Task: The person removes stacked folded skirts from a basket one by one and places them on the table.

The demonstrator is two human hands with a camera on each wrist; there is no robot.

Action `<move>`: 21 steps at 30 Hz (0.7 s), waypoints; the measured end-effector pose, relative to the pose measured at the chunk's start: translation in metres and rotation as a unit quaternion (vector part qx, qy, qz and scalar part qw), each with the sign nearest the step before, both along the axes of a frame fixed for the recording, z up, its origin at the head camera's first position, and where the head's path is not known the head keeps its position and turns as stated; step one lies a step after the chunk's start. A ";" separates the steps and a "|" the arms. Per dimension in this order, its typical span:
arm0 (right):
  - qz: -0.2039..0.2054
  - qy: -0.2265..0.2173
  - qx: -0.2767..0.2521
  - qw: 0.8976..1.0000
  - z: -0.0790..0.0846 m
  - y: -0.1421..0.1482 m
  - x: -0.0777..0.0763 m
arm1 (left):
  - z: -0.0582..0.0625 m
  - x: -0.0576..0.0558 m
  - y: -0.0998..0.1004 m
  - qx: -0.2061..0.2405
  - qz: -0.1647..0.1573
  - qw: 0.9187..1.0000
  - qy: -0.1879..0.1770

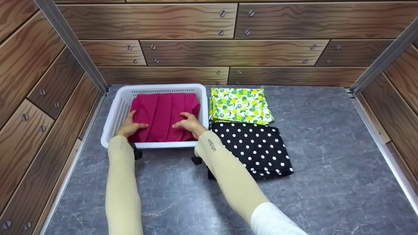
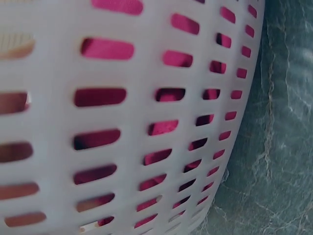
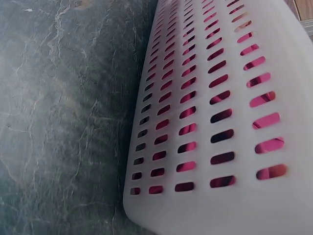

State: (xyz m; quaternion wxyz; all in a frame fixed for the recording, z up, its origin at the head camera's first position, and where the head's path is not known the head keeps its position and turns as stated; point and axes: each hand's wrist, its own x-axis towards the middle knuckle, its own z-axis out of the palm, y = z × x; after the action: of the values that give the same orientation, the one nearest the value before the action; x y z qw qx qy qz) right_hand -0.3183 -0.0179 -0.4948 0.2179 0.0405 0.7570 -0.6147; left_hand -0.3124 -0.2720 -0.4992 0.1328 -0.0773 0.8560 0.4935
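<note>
A folded magenta cloth point(image 1: 163, 114) with lengthwise pleats lies in the white plastic basket point(image 1: 169, 144). My left hand point(image 1: 129, 126) reaches over the basket's front rim and rests at the cloth's left side, thumb extended across the top. At the right side, my right hand point(image 1: 190, 124) touches the cloth with thumb and forefinger spread; its other fingers are mostly hidden. Both wrist views show the slotted basket wall point(image 2: 58, 117) up close, with magenta fabric behind the slots. In the right wrist view the same wall point(image 3: 195, 210) stands beside the grey surface.
Right of the basket lies a folded lemon-print cloth point(image 1: 240, 104). In front of it is a folded black cloth with white polka dots point(image 1: 258, 147), partly under my right forearm. Wood-patterned panels point(image 1: 196, 52) enclose the grey marbled surface point(image 1: 326, 156) at the back and sides.
</note>
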 end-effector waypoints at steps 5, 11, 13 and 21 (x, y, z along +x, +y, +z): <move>-0.032 -0.007 -0.013 0.999 0.000 -0.001 -0.001 | -0.003 0.001 -0.002 0.011 -0.017 1.000 0.017; -0.032 -0.016 -0.012 0.999 0.002 0.000 -0.002 | -0.003 0.002 -0.004 0.030 -0.032 0.999 0.023; -0.033 -0.020 -0.015 0.999 0.003 0.000 -0.002 | -0.003 0.001 -0.004 0.026 -0.041 0.998 0.026; -0.022 -0.024 -0.017 0.999 0.002 0.000 -0.005 | -0.002 0.001 -0.004 0.016 -0.075 0.996 0.039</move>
State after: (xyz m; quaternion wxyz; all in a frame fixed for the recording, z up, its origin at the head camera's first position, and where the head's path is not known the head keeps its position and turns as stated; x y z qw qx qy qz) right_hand -0.3238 -0.0176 -0.4931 0.2228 0.0684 0.7397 -0.6313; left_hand -0.3111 -0.2760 -0.5010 0.1372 0.0086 0.8559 0.4986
